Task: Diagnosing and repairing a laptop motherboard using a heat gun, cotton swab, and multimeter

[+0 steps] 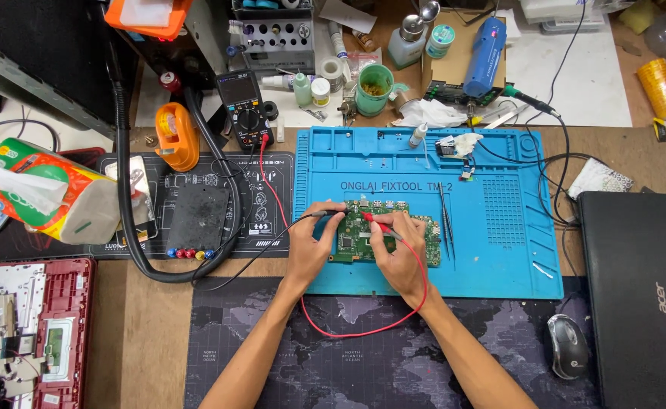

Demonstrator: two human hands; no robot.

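A green circuit board (pixel 363 242) lies on a blue silicone work mat (pixel 492 250). My left hand (pixel 312 246) rests at the board's left edge and holds a black test probe (pixel 325 214) whose tip touches the board's upper left. My right hand (pixel 403 254) lies over the board's right half and holds a red test probe (pixel 373 220) pointing left onto the board. The red lead (pixel 363 332) loops below my wrists, and both leads run back to a black multimeter (pixel 245 106) behind the mat.
Tweezers (pixel 445 220) lie on the mat right of the board. A black laptop (pixel 640 295) and mouse (pixel 568 345) sit at right. A tissue pack (pixel 45 189), a black mat and an opened red laptop (pixel 30 333) are at left. Bottles, a green cup (pixel 375 87) and tools crowd the back.
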